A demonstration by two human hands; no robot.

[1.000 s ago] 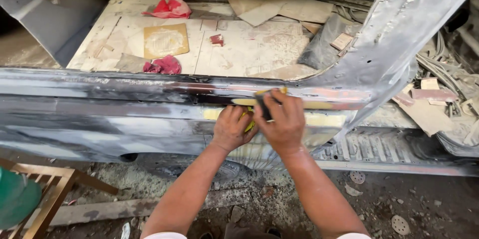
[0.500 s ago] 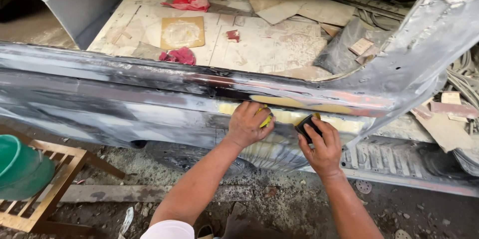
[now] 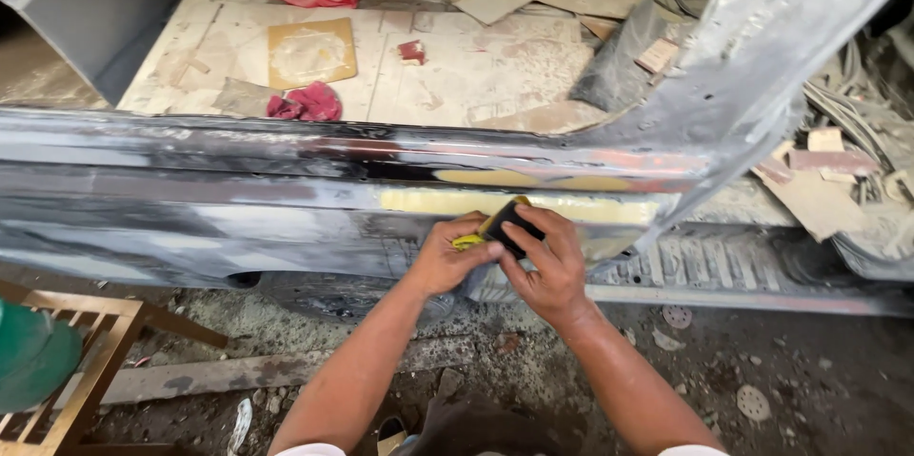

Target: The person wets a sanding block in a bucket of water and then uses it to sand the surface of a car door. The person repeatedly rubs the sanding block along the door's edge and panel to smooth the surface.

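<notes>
A stripped, sanded grey car sill [image 3: 238, 194] runs across the view, with a band of yellow filler [image 3: 533, 206] on its side. My right hand [image 3: 545, 264] grips a small black spreader [image 3: 509, 225] held just below the filler band. My left hand [image 3: 446, 254] is closed on a second small tool smeared with yellow filler [image 3: 468, 241], touching the black spreader's lower edge. Both hands meet in front of the sill.
Inside the bare car floor [image 3: 457, 66] lie red rags [image 3: 305, 106], a tan board [image 3: 311, 51] and cardboard scraps. A grey pillar [image 3: 762, 66] slants up on the right. A wooden frame [image 3: 86, 361] and a green bucket [image 3: 33, 356] stand at lower left on gritty ground.
My right hand, out to the right along the filler half a second ago, has come back left to meet my left hand. The view has drifted slightly.
</notes>
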